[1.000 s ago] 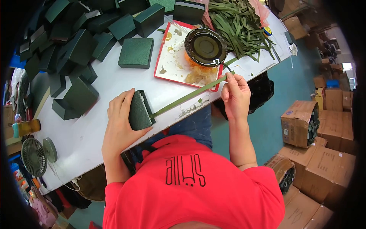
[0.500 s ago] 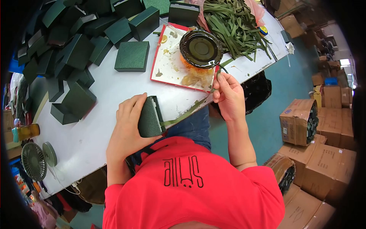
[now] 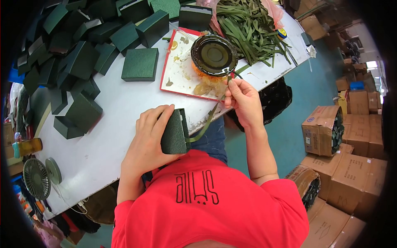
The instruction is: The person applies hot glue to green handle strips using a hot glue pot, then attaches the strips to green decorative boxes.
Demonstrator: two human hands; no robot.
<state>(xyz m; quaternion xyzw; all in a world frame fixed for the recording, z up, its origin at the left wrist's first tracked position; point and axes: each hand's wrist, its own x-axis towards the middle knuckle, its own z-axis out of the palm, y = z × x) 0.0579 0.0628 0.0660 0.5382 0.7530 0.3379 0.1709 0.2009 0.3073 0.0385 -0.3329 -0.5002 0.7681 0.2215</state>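
Note:
A small dark green box (image 3: 173, 134) is gripped by my left hand (image 3: 149, 138) at the table's front edge, fingers over its far side and thumb near its base. From the box's right side a green ribbon (image 3: 203, 131) curves up to my right hand (image 3: 243, 98), whose thumb and forefinger pinch its far end. That pinch is beside a round pot (image 3: 214, 55) with a dark, wet-looking rim and amber residue below it. The pot stands on a stained white board with a red border (image 3: 169, 73).
Many green boxes (image 3: 82, 60) are heaped at the table's back left, one (image 3: 139, 65) lying apart. A pile of green ribbons (image 3: 248, 31) lies at the back right. A small fan (image 3: 37, 178) is at the left edge. Cardboard cartons (image 3: 347, 177) stand on the floor at right.
My left hand and the box have shifted slightly right. My right hand has moved a little left, nearer the pot, and the ribbon hangs in a deeper curve.

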